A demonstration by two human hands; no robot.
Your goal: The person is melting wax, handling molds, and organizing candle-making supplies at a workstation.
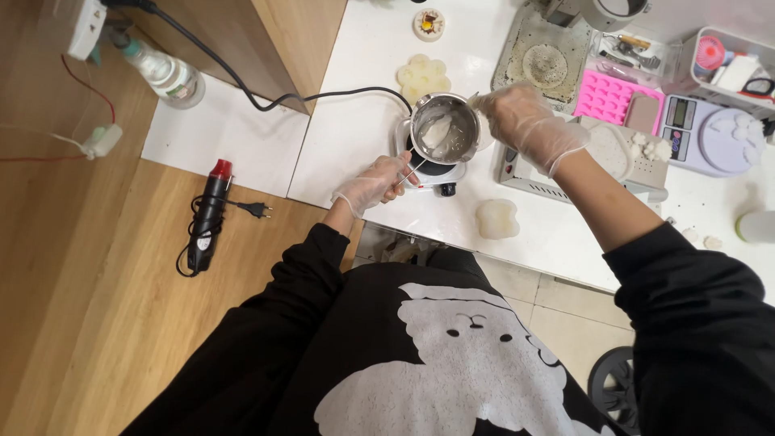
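I stand at the white table [355, 121]. On it sits the small electric hot plate [432, 169], and the metal pot [445, 127] with pale, half-melted wax is on top of it. My right hand [529, 121], in a clear glove, grips the pot at its rim side. My left hand [375, 184], also gloved, pinches a thin stick [414, 168] just beside the pot.

pot [446, 129] on hotplate [432, 168], scale [710, 133] far rt
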